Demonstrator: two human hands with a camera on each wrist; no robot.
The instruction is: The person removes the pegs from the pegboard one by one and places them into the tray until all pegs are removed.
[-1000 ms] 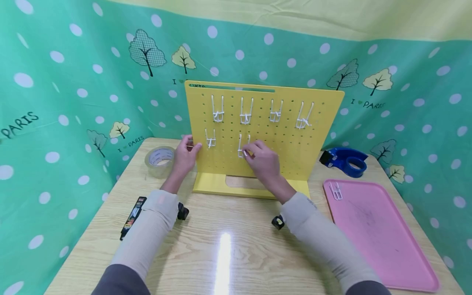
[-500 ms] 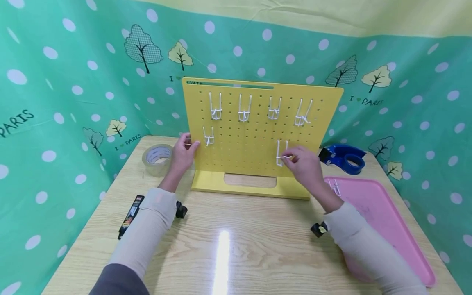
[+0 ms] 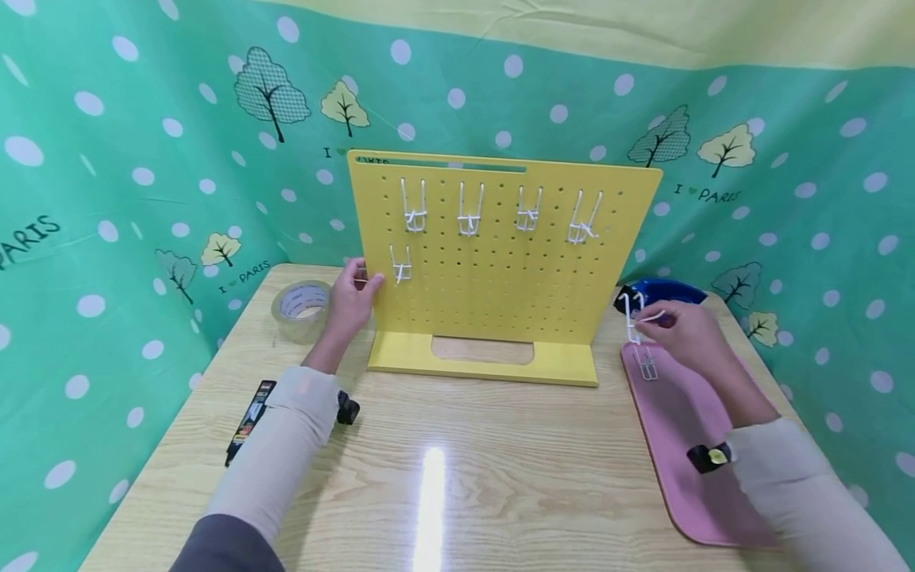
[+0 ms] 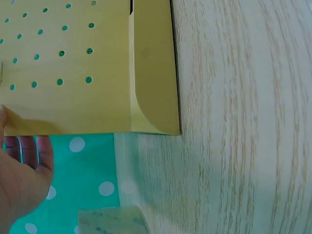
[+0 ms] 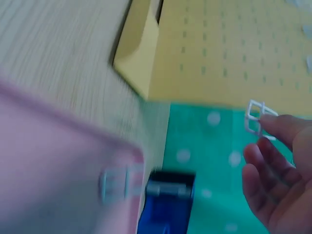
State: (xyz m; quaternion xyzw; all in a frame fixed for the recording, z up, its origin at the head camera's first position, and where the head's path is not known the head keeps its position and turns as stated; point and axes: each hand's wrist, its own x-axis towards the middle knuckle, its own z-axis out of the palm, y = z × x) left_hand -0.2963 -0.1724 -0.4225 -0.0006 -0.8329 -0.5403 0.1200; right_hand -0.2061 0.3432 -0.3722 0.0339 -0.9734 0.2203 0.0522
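Pale beige sleeves (image 3: 279, 445) and small black wrist cameras (image 3: 348, 409) are worn.

The right hand (image 3: 686, 334) has travelled rightward with the white wire hook (image 3: 630, 319) it pinches: a second ago both were at the middle of the lower row on the yellow pegboard (image 3: 493, 294), half a second ago in front of its lower right part, and now they are past its right edge, above the far left corner of the pink tray (image 3: 682, 421). The stretches of board that the hand covered have come into full view. The black wrist camera (image 3: 708, 458), earlier above the counter (image 3: 500, 445), is now over the tray, whose right side the sleeve (image 3: 793, 469) and forearm hide more. The blue tape dispenser (image 3: 668, 291) has become partly covered by the hand.
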